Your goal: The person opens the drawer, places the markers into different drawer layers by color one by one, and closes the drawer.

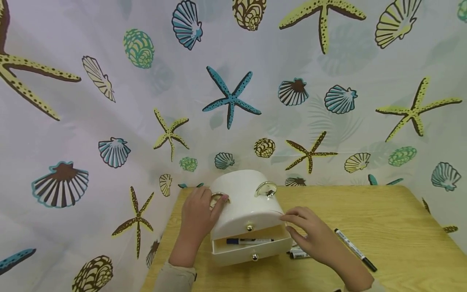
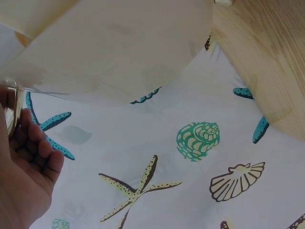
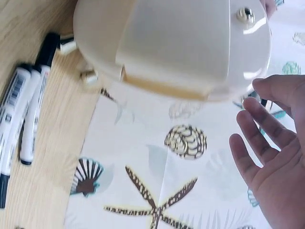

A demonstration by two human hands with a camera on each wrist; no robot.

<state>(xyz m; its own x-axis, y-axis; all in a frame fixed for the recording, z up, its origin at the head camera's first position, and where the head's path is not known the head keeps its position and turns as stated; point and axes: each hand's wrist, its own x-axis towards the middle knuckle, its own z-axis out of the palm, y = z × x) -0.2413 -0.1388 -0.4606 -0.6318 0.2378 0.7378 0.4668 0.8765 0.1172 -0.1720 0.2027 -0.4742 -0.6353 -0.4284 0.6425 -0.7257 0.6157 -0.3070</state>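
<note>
Pulled-out drawer [image 1: 235, 257]: crosswise; just left of nearer right fingers [image 3: 255, 136], loosely extended. Left fingers [image 2: 53, 164] curled round ring handle [image 2: 19, 109].

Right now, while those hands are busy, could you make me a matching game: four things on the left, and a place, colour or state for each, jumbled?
Things:
1. Left hand
2. Open drawer
3. Lower knob
4. Right hand

Places, colours, states:
A. Gold-coloured
B. At the front corner of the white box
C. At a ring handle
D. Has a pen inside

Pairs: 1-C, 2-D, 3-A, 4-B
</note>
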